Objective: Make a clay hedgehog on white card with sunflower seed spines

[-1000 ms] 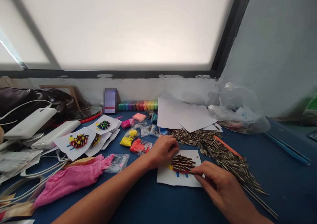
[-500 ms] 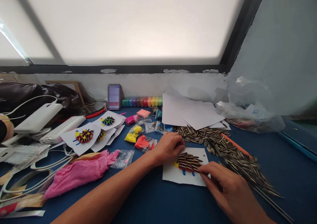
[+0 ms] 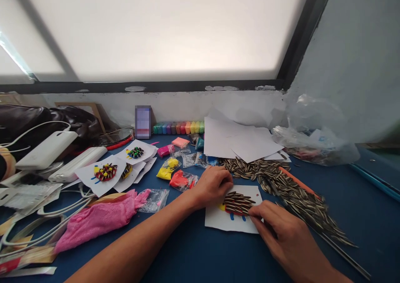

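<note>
- The right hand [image 3: 283,232] is placed low over the tabletop [image 3: 193,249], thumb and forefinger brought together at the right edge of the figure [image 3: 239,204]; whether a seed is pinched there cannot be told.
- The figure is set on a white sheet [image 3: 215,224] between both hands — if pressed too hard, neighbouring seeds [image 3: 241,198] could be dislodged.
- The sheet's upper left corner is covered by the left hand [image 3: 213,187], its fingers curled, any grip hidden; were it lifted, the sheet could be dragged askew.
- Beyond, loose seeds [image 3: 300,199] are heaped — easily scattered by a careless sweep.
- Farther back, white paper [image 3: 234,139] is stacked.
</note>
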Demonstrator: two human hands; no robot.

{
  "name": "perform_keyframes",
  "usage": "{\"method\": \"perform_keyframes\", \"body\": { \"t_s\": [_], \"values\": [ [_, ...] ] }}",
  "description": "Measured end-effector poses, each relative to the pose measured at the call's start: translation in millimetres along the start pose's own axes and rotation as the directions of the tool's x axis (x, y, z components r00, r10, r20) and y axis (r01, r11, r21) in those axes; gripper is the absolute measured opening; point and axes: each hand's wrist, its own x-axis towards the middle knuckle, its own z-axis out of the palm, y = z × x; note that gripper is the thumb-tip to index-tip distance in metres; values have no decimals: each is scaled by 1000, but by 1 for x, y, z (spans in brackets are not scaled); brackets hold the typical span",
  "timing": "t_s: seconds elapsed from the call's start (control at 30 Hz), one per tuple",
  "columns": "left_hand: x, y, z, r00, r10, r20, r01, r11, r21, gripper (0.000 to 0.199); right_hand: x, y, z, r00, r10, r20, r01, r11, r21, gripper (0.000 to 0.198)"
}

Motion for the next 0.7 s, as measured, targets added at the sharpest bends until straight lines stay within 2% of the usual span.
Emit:
{"method": "perform_keyframes", "body": {
  "t_s": [0.7],
  "values": [
    [1, 2, -1, 1000, -3, 20, 2, 999, 40, 11, 5, -7, -3, 999, -22, 46, 26, 996, -87, 24]
  ]
}}
